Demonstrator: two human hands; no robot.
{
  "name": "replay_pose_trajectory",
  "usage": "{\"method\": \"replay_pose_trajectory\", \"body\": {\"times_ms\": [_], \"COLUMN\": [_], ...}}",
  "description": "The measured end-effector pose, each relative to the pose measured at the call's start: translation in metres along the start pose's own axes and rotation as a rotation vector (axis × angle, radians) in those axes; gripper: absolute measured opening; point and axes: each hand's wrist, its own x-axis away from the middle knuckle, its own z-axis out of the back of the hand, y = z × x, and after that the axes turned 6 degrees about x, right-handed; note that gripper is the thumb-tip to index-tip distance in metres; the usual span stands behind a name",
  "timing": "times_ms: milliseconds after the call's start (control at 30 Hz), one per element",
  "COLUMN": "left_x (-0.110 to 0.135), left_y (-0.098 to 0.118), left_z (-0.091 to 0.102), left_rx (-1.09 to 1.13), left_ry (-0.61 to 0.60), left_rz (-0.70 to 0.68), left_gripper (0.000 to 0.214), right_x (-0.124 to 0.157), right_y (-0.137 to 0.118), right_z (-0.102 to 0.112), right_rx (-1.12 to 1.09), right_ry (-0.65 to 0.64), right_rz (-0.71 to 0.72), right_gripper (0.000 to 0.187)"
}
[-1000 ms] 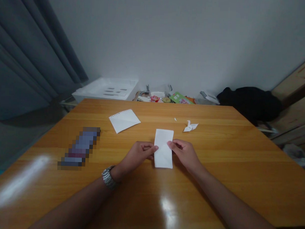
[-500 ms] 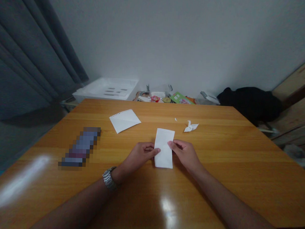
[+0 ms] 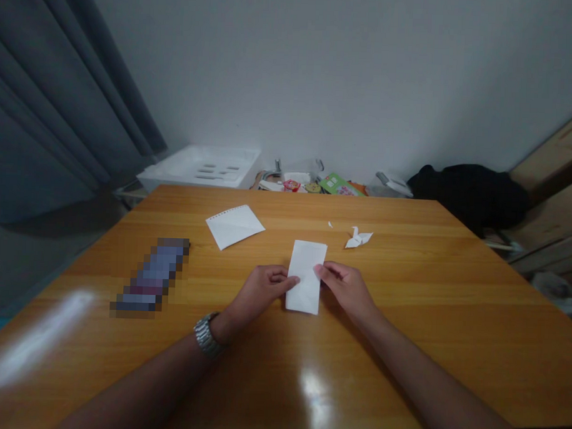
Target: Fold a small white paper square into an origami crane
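Observation:
A folded white paper strip (image 3: 306,274) lies on the wooden table (image 3: 404,319) in front of me. My left hand (image 3: 259,292) pinches its left edge with curled fingers, and a metal watch (image 3: 205,335) sits on that wrist. My right hand (image 3: 346,288) pinches the paper's right edge. The strip is tilted a little, its near end turned to the left.
A second white sheet (image 3: 234,225) lies at the back left. A small folded paper figure (image 3: 358,238) and a tiny paper scrap (image 3: 330,224) lie at the back right. A blurred dark object (image 3: 151,275) rests on the left. Clutter, a white box (image 3: 201,164) and a black bag (image 3: 469,189) sit behind the table.
The paper strip has turned slightly, its near end swinging left. Both hands have stayed on its edges and barely moved.

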Motion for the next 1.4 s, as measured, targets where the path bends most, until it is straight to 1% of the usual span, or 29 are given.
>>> {"method": "replay_pose_trajectory", "body": {"times_ms": [100, 300, 533, 800, 1067, 1267, 1400], "left_x": [-0.001, -0.001, -0.003, -0.001, -0.001, -0.002, -0.002], "left_y": [0.001, 0.002, -0.004, -0.002, -0.003, -0.002, 0.000], "left_z": [0.001, 0.003, 0.003, 0.002, 0.001, 0.001, 0.001], "left_rx": [0.019, 0.046, 0.085, 0.074, 0.072, 0.062, 0.052], "left_ry": [0.018, 0.036, 0.022, 0.038, 0.047, 0.058, 0.056], "left_rz": [0.003, 0.030, 0.047, 0.054, 0.029, 0.028, 0.038], "left_gripper": [0.033, 0.037, 0.037, 0.036, 0.038, 0.040, 0.038], "right_x": [0.001, 0.004, 0.003, 0.003, 0.003, 0.004, 0.004], "right_y": [-0.004, -0.011, -0.008, -0.004, -0.006, -0.006, -0.005], "right_z": [-0.001, -0.002, 0.000, 0.000, -0.003, -0.003, -0.002], "right_rx": [-0.031, 0.057, 0.123, 0.170, 0.125, 0.057, 0.061], "right_ry": [-0.027, -0.101, -0.111, -0.108, -0.080, -0.113, -0.113], "right_rz": [-0.031, -0.074, -0.021, 0.003, -0.017, -0.063, -0.060], "right_gripper": [0.039, 0.041, 0.042, 0.044, 0.041, 0.040, 0.039]}}
